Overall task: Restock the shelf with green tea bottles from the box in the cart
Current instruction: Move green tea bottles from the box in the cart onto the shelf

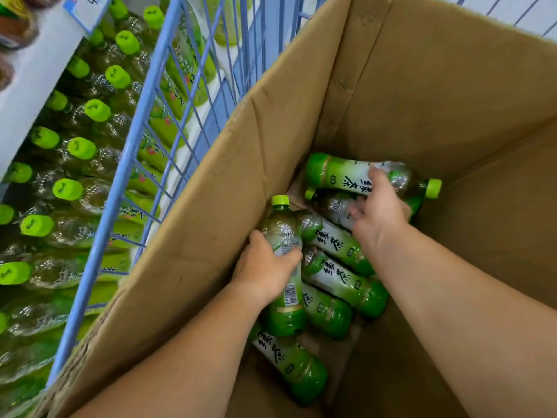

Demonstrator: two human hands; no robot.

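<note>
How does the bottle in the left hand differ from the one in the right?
The left bottle points its cap away from the person; the right bottle lies crosswise, cap to the right. The left bottle shows its barcode side; the right bottle shows big black lettering. The left hand wraps the left bottle's middle; the right hand holds the right bottle near its shoulder. Both have green caps.

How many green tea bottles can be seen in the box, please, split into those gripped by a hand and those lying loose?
Gripped bottles: 2, one in the left hand, one in the right hand
Loose bottles: 5
Total: 7 in the box
</note>
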